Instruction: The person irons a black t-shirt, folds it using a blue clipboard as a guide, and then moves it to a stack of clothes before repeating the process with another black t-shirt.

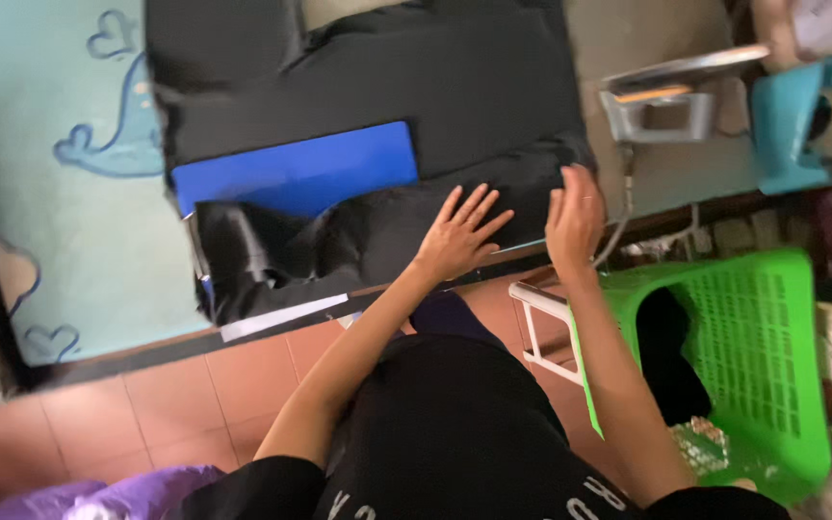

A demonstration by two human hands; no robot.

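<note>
Pressing flat, fingers spread, left hand (459, 236) on black fabric (406, 106) spread far across the tabletop (686, 169); right hand (573, 217) open (nothing grasped) at its right edge, blue board (300, 173) lying leftward.

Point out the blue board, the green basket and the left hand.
blue board (300, 173), head view, middle of its bare top face.
green basket (753, 356), head view, its perforated side wall.
left hand (459, 236), head view, back of the hand, lying flat on the black fabric (455, 96).
</note>
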